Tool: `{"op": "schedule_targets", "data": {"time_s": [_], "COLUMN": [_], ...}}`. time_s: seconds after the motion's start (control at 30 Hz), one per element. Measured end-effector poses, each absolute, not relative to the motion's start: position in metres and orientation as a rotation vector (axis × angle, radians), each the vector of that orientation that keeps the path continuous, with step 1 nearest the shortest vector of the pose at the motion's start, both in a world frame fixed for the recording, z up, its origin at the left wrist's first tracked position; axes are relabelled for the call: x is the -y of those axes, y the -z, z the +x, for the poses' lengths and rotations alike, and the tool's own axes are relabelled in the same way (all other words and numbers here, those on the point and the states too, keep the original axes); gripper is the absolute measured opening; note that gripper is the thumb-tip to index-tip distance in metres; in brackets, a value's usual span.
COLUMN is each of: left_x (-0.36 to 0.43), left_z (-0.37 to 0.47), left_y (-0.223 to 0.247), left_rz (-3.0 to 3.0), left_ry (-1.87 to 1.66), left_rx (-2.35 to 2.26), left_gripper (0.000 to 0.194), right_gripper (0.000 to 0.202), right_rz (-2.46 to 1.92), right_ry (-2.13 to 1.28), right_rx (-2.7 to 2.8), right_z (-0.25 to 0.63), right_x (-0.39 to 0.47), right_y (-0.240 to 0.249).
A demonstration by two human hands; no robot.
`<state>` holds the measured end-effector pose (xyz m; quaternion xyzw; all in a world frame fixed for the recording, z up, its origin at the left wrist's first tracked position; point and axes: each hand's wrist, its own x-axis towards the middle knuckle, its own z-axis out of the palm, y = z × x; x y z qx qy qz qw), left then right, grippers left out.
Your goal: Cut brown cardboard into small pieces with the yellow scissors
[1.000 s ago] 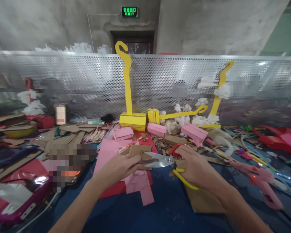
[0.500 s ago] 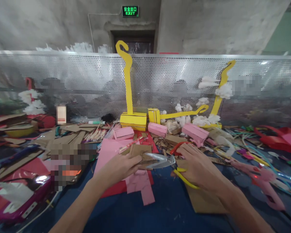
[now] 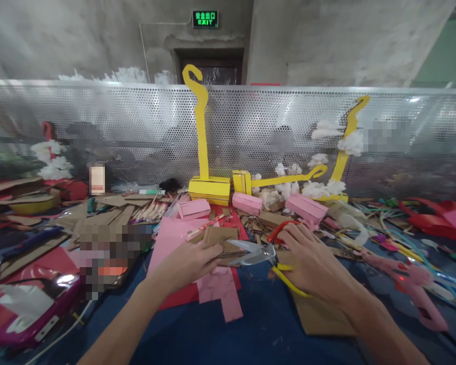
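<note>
My right hand [image 3: 302,251] is closed round the handles of a pair of scissors [image 3: 255,253], one handle red, the other yellow. The blades point left and stand apart. My left hand [image 3: 197,258] grips a piece of brown cardboard [image 3: 219,236], whose right side lies by the blades; whether they touch it I cannot tell. Under the cardboard lie pink paper [image 3: 167,242] and a red sheet [image 3: 178,298]. A notched pink paper piece [image 3: 228,299] lies just below my left hand. Another cardboard piece [image 3: 319,317] rests under my right wrist.
Behind stand a tall yellow hook-topped cardboard form [image 3: 201,132] and several pink boxes [image 3: 247,204]. A pink glue gun [image 3: 412,279] lies at right among loose strips. Cardboard scraps and a purple object [image 3: 51,314] fill the left. A perforated metal panel [image 3: 137,121] borders the table's back.
The scissor blades appear slightly wider apart than before, and my right-hand fingers have shifted a little. My left hand stays on the cardboard.
</note>
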<state>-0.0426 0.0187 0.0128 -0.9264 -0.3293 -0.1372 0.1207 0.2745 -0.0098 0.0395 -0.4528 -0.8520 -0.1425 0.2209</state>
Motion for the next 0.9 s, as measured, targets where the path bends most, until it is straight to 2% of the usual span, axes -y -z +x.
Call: {"op": "schedule_targets", "data": {"time_s": [0.5,0.77,0.9], "left_x": [-0.015,-0.011,-0.010], "left_z": [-0.040,-0.037,-0.038], "left_y": [-0.019,-0.024,-0.025], "left_rz": [-2.792,-2.839,-2.849], "left_ry": [0.477,0.504,0.503], "left_rx": [0.984,0.951,0.947], "left_gripper": [0.022,0.023,0.026], "right_gripper": [0.047,0.021,0.023], "right_rz": [-1.214,-1.181,-1.227], "right_ry": [0.378,0.452,0.456], "right_rx": [2.363,2.447,2.401], "right_z": [0.275,0.276,0.275], "right_x": [0.009,0.009,0.010], "right_y": [-0.038,-0.040,-0.040]}}
